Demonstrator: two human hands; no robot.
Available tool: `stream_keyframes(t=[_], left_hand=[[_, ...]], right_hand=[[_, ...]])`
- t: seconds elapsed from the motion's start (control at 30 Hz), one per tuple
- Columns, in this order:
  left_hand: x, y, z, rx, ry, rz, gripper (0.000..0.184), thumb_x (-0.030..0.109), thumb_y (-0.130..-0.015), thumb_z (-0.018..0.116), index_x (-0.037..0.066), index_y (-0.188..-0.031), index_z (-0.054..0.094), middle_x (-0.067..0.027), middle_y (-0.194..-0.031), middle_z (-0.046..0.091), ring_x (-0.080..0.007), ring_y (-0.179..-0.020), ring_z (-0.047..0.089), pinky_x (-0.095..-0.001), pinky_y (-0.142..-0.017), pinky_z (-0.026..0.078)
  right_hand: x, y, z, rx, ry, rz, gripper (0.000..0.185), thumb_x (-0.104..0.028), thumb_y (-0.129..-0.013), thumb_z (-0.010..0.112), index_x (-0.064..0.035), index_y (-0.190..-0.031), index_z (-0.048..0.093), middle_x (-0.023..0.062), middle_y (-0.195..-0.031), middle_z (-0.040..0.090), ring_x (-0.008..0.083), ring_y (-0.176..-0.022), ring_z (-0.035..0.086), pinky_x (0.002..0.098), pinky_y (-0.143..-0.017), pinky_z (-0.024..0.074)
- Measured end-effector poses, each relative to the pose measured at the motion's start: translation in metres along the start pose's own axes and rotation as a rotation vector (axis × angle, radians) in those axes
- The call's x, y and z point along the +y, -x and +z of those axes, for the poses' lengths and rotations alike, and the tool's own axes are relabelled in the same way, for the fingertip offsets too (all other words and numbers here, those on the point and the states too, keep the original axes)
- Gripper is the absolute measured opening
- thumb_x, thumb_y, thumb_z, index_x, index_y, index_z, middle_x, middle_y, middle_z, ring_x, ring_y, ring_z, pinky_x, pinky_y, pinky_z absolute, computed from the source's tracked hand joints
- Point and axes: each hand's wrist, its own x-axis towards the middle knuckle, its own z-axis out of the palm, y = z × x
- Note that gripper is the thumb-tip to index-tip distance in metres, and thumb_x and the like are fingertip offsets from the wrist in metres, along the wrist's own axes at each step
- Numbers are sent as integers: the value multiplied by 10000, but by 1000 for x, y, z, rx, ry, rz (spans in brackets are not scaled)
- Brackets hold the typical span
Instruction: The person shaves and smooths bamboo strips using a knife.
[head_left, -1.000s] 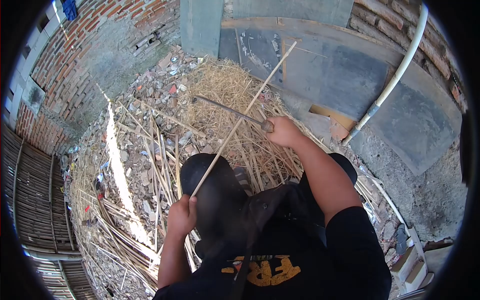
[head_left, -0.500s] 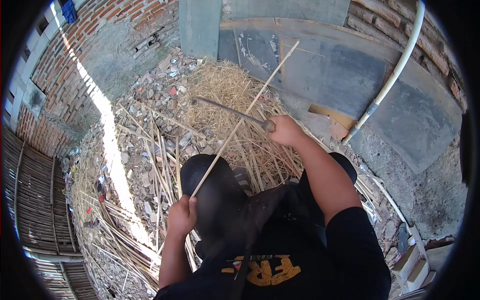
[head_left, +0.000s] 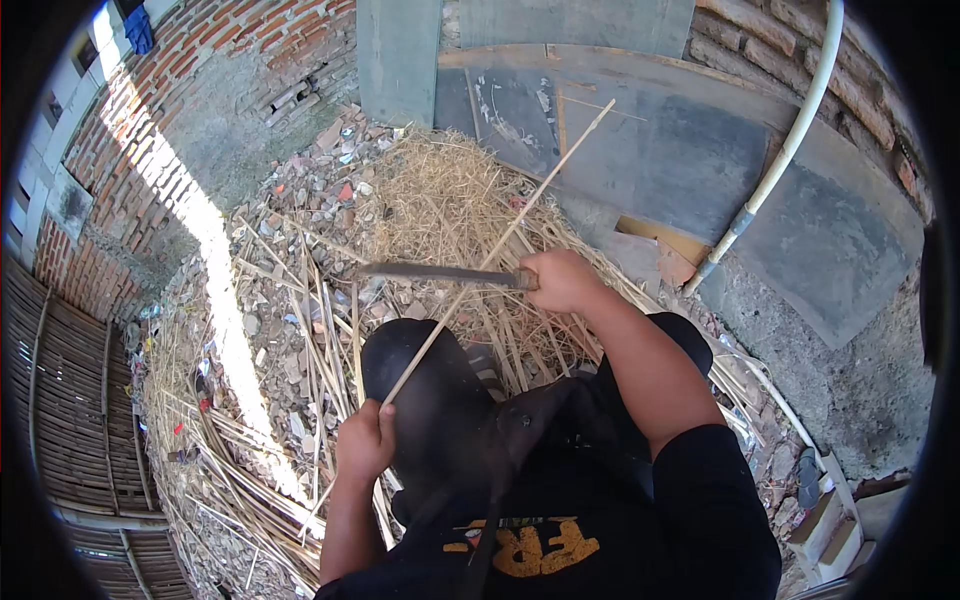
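Note:
My left hand (head_left: 365,440) is closed around the lower end of a long pale bamboo strip (head_left: 548,183), which slants up and away to the right across my knee. In my right hand (head_left: 562,283) is the handle of a machete (head_left: 440,273), its dark blade pointing left. The blade crosses the strip a little beyond my knee and appears to touch it. Beneath them lies a heap of straw-coloured shavings (head_left: 430,190).
Many loose bamboo strips (head_left: 240,470) lie on the rubble to my left. Grey panels (head_left: 660,150) lean against the brick wall ahead, beside a white pipe (head_left: 790,150). A woven bamboo screen (head_left: 75,400) stands at far left.
My right hand and the machete have moved down and slightly left along the strip, toward me. The blade now lies more level. The strip's far end has dipped slightly right.

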Motion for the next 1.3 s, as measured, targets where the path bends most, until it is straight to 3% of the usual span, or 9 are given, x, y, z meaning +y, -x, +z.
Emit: stream_keyframes(t=[0.07,0.17,0.47,0.63,0.73,0.83,1.03,1.13,1.3], left_hand=[[-6,-1,4,16,8,-8,349,315,-1057,564,23,-868,579,-278,-721,649,-516,-725,647,-588,-650,492],[-9,0,1,16,-19,3,345,319,-1058,563,23,-884,592,-278,-724,652,-514,-726,650,-587,-646,492],[0,-2,6,25,-22,15,336,309,-1054,572,30,-867,561,-269,-721,650,-512,-706,646,-590,-638,492],[-10,1,10,71,-18,27,331,312,-1050,578,34,-870,569,-264,-722,651,-509,-690,644,-591,-619,486],[-13,2,6,84,-35,52,330,310,-1048,580,35,-865,571,-265,-723,651,-508,-685,643,-589,-613,484],[-8,2,4,60,-40,47,334,310,-1047,581,37,-856,562,-266,-719,649,-506,-680,641,-588,-613,484],[1,-1,2,31,-33,40,348,315,-1050,578,36,-845,549,-270,-704,640,-508,-694,640,-589,-625,481],[-4,-1,-4,-1,2,30,356,320,-1053,575,29,-848,559,-275,-711,640,-513,-706,639,-589,-634,481],[-9,-4,-10,-13,-27,28,392,339,-1061,557,13,-844,575,-282,-704,629,-519,-724,638,-595,-657,479]], right_hand=[[38,-24,8,76,-207,174,294,-191,-796,697,-79,-1063,746,203,-974,750,391,-935,722,485,-819,570],[34,-16,-2,141,-88,162,312,-195,-800,700,-70,-1083,741,208,-1000,752,394,-950,720,487,-835,572],[-27,18,-3,-29,222,-122,243,-165,-783,694,-115,-1019,728,196,-861,719,405,-878,710,496,-771,560],[56,-25,-1,260,-188,192,328,-175,-776,701,-74,-1086,737,216,-1000,747,409,-971,712,497,-860,563],[68,-23,-18,319,-201,295,395,-174,-778,695,-69,-1158,733,226,-1063,748,422,-1006,704,491,-885,563],[53,-11,-14,306,-149,213,302,-189,-786,699,-53,-1055,715,219,-943,733,431,-930,696,498,-837,552],[-10,12,6,-50,169,-57,286,-224,-784,739,-122,-1051,719,179,-966,735,382,-972,722,514,-846,570],[-9,7,-3,-94,73,-27,329,-180,-763,719,-69,-1072,726,231,-968,733,432,-969,701,511,-849,556],[62,-32,11,234,-176,197,387,-175,-761,708,-49,-1126,727,242,-1010,736,452,-978,691,514,-869,553]])
